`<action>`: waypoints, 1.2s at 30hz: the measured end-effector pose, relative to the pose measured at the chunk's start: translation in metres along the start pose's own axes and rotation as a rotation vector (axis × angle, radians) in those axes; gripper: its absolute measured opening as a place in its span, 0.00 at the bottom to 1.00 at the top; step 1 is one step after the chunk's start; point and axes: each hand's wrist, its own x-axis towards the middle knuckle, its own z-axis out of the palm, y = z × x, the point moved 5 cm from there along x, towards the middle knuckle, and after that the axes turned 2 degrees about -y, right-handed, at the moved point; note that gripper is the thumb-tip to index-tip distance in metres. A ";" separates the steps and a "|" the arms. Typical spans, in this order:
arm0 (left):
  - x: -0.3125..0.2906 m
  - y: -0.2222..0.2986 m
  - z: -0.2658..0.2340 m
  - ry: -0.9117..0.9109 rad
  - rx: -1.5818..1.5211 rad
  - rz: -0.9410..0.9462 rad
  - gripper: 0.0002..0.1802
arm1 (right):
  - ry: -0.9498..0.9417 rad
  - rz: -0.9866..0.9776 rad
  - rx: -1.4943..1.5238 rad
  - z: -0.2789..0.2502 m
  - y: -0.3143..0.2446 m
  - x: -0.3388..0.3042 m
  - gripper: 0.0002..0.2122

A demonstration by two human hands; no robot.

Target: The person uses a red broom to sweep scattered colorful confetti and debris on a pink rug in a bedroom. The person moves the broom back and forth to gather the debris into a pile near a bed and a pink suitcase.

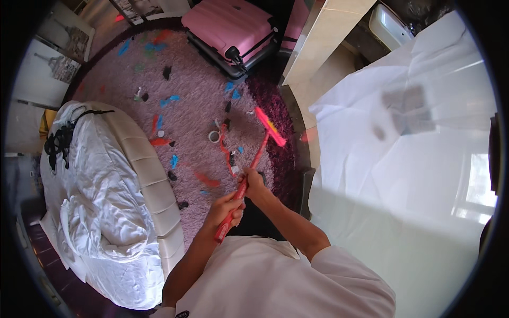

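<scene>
Head view shows the left grip (227, 209) and, farther along, the right grip (253, 184) curled tight around a long red broom-like tool with a bright pink head (258, 152), maybe keeping it steady over the fuzzy purple rug (199, 135) with blue, red and black scraps (174, 161).

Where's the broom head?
Head view, slightly right of centre: the pink broom head is at the rug's dark border, below the pink suitcase in frame, right of the white ring.
</scene>
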 end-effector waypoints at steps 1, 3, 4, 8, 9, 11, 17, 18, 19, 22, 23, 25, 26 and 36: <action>0.018 -0.002 0.007 -0.024 -0.019 -0.008 0.16 | 0.020 -0.050 -0.033 -0.009 -0.012 0.007 0.06; 0.044 -0.004 0.015 -0.039 -0.043 -0.027 0.15 | 0.043 -0.026 -0.022 -0.025 -0.033 0.023 0.05; 0.053 -0.003 0.018 -0.024 -0.043 -0.035 0.14 | 0.050 -0.011 -0.014 -0.030 -0.041 0.032 0.05; 0.046 0.012 0.022 0.057 -0.141 -0.011 0.13 | 0.002 -0.032 -0.244 -0.037 -0.006 0.129 0.04; 0.036 0.018 0.014 0.104 -0.136 0.016 0.14 | -0.016 0.002 -0.227 -0.007 -0.001 0.089 0.04; 0.009 0.033 0.017 0.177 -0.100 0.059 0.14 | -0.082 0.030 -0.190 0.038 0.006 0.027 0.05; -0.027 0.047 0.026 0.262 -0.024 0.134 0.17 | -0.250 0.027 -0.221 0.071 0.022 0.005 0.07; -0.028 0.051 0.025 0.249 -0.058 0.135 0.16 | -0.232 0.005 -0.219 0.073 0.018 0.004 0.08; -0.026 0.054 0.023 0.213 -0.072 0.146 0.16 | -0.192 0.002 -0.217 0.070 0.014 0.008 0.08; -0.001 0.060 0.013 0.089 -0.115 0.104 0.16 | -0.064 -0.048 -0.249 0.062 -0.011 0.023 0.08; 0.012 0.061 0.008 0.052 -0.136 0.107 0.14 | -0.011 -0.084 -0.286 0.063 -0.022 0.024 0.08; 0.045 0.064 -0.003 -0.009 -0.109 0.081 0.12 | 0.012 -0.116 -0.249 0.060 -0.043 0.042 0.08; 0.056 0.066 -0.007 -0.038 -0.099 0.068 0.11 | 0.025 -0.130 -0.232 0.059 -0.050 0.055 0.08; -0.009 0.158 -0.067 0.247 -0.078 0.100 0.08 | -0.138 0.088 -0.245 0.152 0.050 0.117 0.08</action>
